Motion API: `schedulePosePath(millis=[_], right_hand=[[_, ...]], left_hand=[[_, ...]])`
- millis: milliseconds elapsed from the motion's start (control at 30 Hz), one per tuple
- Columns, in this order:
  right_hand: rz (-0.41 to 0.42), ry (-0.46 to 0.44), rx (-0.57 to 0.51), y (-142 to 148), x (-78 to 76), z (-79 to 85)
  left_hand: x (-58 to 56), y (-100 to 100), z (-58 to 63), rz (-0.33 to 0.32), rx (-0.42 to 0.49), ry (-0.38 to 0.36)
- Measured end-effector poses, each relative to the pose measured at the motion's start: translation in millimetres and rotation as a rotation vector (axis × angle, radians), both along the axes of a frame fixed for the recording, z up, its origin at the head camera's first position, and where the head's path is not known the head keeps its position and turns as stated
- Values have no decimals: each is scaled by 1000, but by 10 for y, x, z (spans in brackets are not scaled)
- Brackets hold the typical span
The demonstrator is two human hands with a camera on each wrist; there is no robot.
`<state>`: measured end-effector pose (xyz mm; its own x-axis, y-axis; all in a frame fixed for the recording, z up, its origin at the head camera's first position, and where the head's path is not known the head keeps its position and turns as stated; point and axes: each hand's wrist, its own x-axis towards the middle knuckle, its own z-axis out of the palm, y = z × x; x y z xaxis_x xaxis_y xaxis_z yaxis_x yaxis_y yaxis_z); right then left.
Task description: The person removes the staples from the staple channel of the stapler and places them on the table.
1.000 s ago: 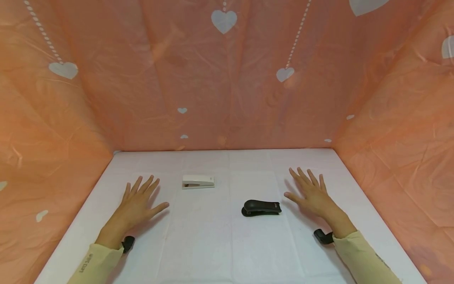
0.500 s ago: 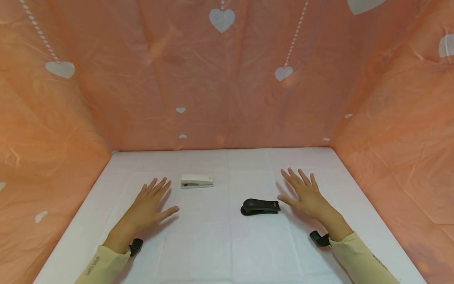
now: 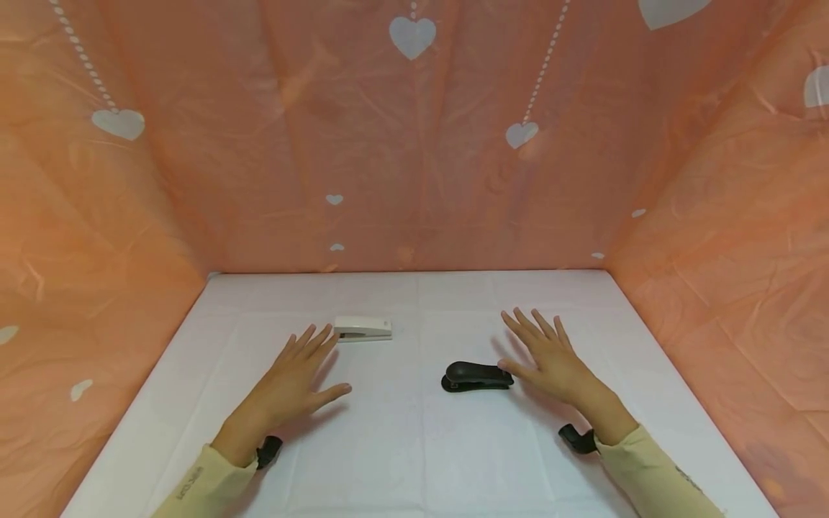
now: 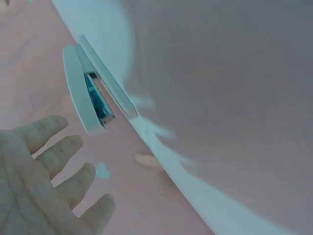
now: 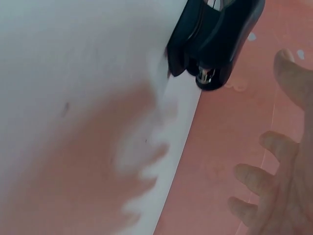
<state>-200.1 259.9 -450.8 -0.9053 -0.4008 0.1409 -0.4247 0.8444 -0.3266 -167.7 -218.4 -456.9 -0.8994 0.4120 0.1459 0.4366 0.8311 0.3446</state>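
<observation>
A white stapler (image 3: 364, 328) lies at the back of the table, left of centre. My left hand (image 3: 288, 385) is spread over the table beside it, fingertips overlapping its left end in the head view. In the left wrist view the stapler (image 4: 88, 88) shows its metal staple rail, apart from the fingers (image 4: 78, 181). A black stapler (image 3: 476, 377) lies nearer, right of centre. Over its right end hovers my right hand (image 3: 553, 363), fingers spread, the thumb overlapping it in the head view. The right wrist view has the black stapler (image 5: 215, 44) above the fingers. Both hands hold nothing.
A white cloth covers the table (image 3: 388, 446). Orange sheeting with pale hearts (image 3: 453, 201) closes off the back and both sides. Each wrist wears a small black camera, such as the one on the right (image 3: 578, 439).
My left hand has moved right, up to the white stapler. My right hand has shifted left until its thumb overlaps the black stapler. Both staplers lie where they were.
</observation>
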Motion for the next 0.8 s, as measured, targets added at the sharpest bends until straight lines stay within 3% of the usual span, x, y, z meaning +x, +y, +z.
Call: schedulePosePath(millis=[233,800], right_hand=[[58,28,-21,-83,20,-19],[167,15,-107,-202,79,-12]], left_hand=[[-55,179,-5,-59,-3,23],[-206,651,-22,-150,42,-56]])
